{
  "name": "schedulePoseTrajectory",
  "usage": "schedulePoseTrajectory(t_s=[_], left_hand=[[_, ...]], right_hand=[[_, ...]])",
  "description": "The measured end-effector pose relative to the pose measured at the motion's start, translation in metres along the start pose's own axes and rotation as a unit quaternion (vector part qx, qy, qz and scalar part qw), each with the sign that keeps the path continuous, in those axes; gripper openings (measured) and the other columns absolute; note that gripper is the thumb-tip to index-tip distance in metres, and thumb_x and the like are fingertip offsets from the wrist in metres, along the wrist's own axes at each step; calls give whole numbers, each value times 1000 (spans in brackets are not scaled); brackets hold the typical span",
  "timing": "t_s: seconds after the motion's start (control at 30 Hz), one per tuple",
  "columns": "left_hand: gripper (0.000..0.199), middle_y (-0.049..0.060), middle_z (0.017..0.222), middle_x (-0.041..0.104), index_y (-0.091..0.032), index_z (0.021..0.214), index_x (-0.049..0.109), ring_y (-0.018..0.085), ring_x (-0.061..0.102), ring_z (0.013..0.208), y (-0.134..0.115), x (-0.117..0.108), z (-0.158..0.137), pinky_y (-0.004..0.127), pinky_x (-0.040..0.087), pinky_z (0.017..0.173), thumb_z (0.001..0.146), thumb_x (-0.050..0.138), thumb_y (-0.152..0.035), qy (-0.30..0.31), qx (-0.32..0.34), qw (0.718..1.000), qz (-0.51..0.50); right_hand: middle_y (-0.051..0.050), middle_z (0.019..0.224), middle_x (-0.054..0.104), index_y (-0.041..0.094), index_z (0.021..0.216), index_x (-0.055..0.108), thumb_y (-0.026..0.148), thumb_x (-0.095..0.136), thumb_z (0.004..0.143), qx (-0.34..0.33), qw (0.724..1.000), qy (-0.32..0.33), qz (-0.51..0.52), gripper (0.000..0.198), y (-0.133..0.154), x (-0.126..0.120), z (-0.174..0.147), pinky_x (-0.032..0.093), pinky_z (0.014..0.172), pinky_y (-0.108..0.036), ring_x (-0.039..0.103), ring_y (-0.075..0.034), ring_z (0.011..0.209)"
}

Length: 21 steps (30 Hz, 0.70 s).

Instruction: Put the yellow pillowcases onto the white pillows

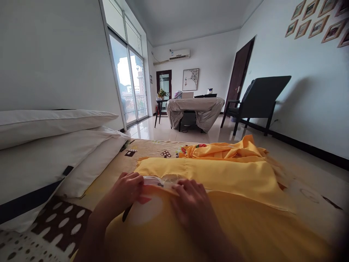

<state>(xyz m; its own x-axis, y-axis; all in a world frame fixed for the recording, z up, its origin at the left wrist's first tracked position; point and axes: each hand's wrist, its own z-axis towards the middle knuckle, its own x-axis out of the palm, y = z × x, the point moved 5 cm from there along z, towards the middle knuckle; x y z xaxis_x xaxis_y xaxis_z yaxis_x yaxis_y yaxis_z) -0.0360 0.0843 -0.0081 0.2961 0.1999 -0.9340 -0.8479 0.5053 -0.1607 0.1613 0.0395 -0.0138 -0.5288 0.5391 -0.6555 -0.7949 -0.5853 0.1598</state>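
A large yellow cloth cover (207,169) lies spread over the bed in front of me, its near part patterned with a pale round shape and a bit of red. Along its opening edge runs a whitish strip (152,180) that looks like a zipper, with loose threads beside it. My left hand (122,193) pinches the edge at the strip's left end. To the right, my right hand (192,203) has its fingers curled on the same edge, slightly blurred. The fingertips of both hands are partly hidden by the cloth.
Bunched orange-yellow cloth (226,150) lies beyond the cover on the patterned bed sheet (149,147). White pillows (89,160) are stacked at the left. Past the bed stand a plastic-wrapped piece of furniture (196,105) and a dark chair (261,98).
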Motion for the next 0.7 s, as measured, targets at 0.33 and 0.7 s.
schedulePoseTrajectory(t_s=[0.33,0.7], left_hand=[[19,4,118,64,-22,96,62,19,54,114,-25,10,4,32,39,98,85,47,-19,54,72,992,-94],[26,4,112,67,-24,101,67,21,55,112,-10,27,5,36,37,100,83,49,-23,67,13,994,-80]], right_hand=[[-4,89,62,19,98,60,12,53,83,-26,999,45,11,18,11,28,-5,31,77,-34,50,-20,85],[-4,85,61,20,87,61,16,52,86,-11,993,107,-37,10,8,40,-7,30,75,-34,51,-20,83]])
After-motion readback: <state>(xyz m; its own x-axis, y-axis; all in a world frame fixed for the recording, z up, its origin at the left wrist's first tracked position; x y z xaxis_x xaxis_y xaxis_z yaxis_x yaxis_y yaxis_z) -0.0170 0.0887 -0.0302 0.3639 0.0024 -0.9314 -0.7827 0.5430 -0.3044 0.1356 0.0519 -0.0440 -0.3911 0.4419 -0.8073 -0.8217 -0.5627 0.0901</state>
